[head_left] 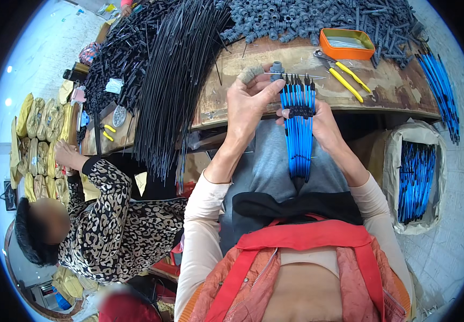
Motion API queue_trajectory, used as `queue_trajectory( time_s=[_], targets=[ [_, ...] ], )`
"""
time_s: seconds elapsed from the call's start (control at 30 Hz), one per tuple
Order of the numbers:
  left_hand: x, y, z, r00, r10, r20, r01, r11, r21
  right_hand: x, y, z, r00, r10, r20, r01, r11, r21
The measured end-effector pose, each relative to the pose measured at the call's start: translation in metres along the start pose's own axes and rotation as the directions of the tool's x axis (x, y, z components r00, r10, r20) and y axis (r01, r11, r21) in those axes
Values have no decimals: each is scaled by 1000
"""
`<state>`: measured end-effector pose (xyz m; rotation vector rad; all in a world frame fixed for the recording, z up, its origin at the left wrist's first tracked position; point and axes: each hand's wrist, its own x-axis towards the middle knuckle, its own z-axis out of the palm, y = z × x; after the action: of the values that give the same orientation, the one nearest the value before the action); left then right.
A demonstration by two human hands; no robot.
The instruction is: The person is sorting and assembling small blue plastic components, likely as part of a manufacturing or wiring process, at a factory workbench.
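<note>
My left hand (pixel 247 104), with tape wrapped round one finger, is closed at a grey ribbed plastic fitting (pixel 276 68), beside the top of the blue rods. Thumb and index finger pinch there. A thin metal wire (pixel 319 77) runs crosswise at the rods' dark upper tips. My right hand (pixel 324 126) is closed round a fan-shaped bundle of slim blue rods (pixel 299 142) with black ends and a black band of small parts. The bundle hangs over my lap, its lower ends close together. The right fingers are partly hidden behind it.
On the worktable (pixel 398 96) lie yellow-handled pliers (pixel 345 80), an orange tin (pixel 347 44) of thin wires, grey fittings (pixel 280 19) and long black rods (pixel 175 80). More blue rods (pixel 441 88) overhang the right edge. A lined box (pixel 387 177) of blue rods stands right. A co-worker (pixel 119 225) sits left.
</note>
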<state>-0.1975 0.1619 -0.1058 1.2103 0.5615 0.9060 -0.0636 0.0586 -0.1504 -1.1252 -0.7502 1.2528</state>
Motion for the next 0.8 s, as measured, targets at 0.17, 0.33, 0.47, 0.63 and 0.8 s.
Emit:
queue_trajectory(
  time_s=[0.17, 0.33, 0.47, 0.63, 0.8],
  targets=[
    [1, 0, 1, 1000, 4, -8, -4, 999, 49, -2, -3, 1, 1000, 4, 4, -4, 1000, 1],
    [3, 2, 3, 1000, 15, -24, -13, 999, 51, 1, 6, -3, 1000, 1, 12, -1, 1000, -24],
    [6, -2, -3, 999, -17, -38, 19, 998, 57, -7, 30, -1, 942, -306, -140, 277, 941, -193],
    [4, 4, -3, 990, -139, -7, 138, 987, -84, -19, 21, -1, 928, -329, -175, 246, 893, -376],
    [8, 3, -4, 999, -43, -24, 47, 985, 166, -14, 12, -7, 945, -290, -152, 222, 909, -353]
  ],
)
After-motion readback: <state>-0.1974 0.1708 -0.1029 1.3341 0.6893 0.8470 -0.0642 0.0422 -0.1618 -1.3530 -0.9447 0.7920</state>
